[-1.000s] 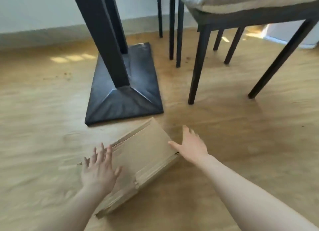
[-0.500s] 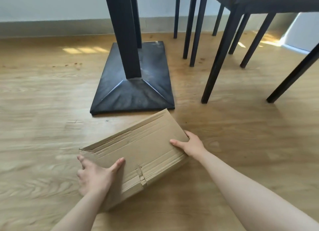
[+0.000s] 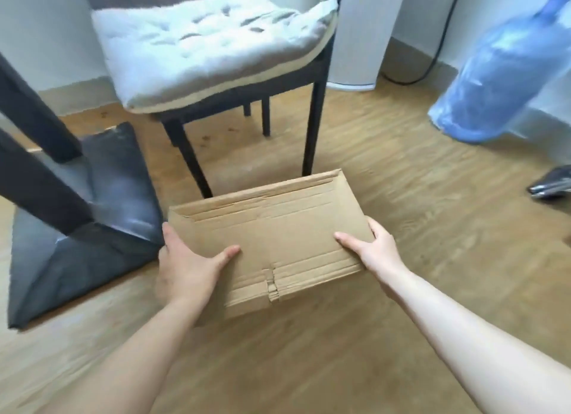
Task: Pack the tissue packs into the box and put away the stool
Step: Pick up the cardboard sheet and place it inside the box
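A closed brown cardboard box [image 3: 272, 228] is held above the wooden floor between both my hands. My left hand [image 3: 188, 265] grips its left end, thumb on top. My right hand [image 3: 374, 250] grips its right end, thumb on top too. The lid has a torn strip near its front edge. Just behind the box stands a black stool [image 3: 315, 120] with a white padded cushion [image 3: 210, 46] on its seat. No tissue packs are in view.
A black table leg with its flat square base [image 3: 92, 228] stands at the left, close to the box. A large blue water bottle [image 3: 500, 73] and a white appliance [image 3: 361, 36] with a black cable are at the back right. A dark object [image 3: 553, 182] lies at the right edge.
Both hands closed on the box ends and lifted it off the floor. The view swung right and up, so the cushioned stool and water bottle now show.
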